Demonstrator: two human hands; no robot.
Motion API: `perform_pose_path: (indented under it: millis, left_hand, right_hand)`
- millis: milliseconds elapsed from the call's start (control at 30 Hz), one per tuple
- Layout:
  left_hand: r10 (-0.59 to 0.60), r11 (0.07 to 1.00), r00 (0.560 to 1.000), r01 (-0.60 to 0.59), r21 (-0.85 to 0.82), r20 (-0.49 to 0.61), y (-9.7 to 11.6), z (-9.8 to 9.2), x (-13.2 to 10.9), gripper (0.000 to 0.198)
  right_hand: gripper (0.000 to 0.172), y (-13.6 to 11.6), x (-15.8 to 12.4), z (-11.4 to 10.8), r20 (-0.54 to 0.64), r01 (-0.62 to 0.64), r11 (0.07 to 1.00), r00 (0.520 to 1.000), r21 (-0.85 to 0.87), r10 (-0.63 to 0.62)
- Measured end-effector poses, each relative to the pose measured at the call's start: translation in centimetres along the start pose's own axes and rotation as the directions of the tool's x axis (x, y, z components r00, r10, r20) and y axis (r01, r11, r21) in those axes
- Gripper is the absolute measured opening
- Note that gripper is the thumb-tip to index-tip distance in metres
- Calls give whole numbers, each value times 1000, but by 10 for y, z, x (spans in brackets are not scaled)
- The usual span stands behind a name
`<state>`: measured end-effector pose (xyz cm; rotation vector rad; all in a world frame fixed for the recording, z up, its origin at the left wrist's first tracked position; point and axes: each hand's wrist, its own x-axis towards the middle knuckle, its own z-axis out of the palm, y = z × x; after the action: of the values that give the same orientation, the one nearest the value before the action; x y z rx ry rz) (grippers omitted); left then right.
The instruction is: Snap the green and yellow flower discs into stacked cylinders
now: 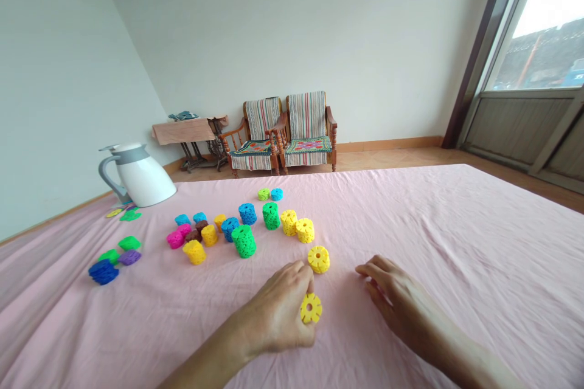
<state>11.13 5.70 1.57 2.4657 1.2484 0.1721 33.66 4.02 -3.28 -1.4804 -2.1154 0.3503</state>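
Observation:
My left hand (280, 310) is closed in a pinch on a yellow notched disc (311, 308), held just above the pink tablecloth (433, 231). A short yellow stack of discs (318, 259) stands right beyond its fingertips. My right hand (395, 298) lies flat on the cloth to the right, fingers stretched out and holding nothing. Farther back stand more stacks: two yellow ones (297, 226), a tall green one (244, 240), another green one (271, 216) and a blue one (247, 213).
A white jug (137, 175) stands at the back left of the table. Pink, brown, yellow and blue stacks (194, 237) cluster at centre left; blue, green and purple pieces (114, 261) lie farther left. Two wooden armchairs (285, 134) and a small side table stand against the far wall.

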Motion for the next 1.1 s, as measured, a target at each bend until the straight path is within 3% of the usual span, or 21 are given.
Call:
perform_pose_path:
  millis: [133, 300, 433, 633, 1100]
  left_hand:
    - [11, 999, 1000, -11, -35, -23, -4, -11, 0, 28]
    - [7, 996, 979, -25, -86, -205, -6, -27, 14, 26]
    - [31, 988, 949, -77, -137, -314, -6, -25, 33, 26]
    - [53, 984, 953, -100, -147, -299, -10, -19, 48, 30]
    - [92, 986, 965, -123, -112, -246, -9, -20, 50, 31]
  right_hand:
    - [34, 1, 0, 1, -1, 10, 1000, 1000, 0, -10]
    - [34, 0, -1, 0, 0, 7, 1000, 1000, 14, -7]
    - [34, 0, -2, 1, -7, 9, 1000, 1000, 12, -9]
    - [33, 2, -2, 2, 3, 7, 1000, 1000, 10, -7]
    - [31, 0, -1, 1, 14, -14, 1000, 1000, 11, 14]
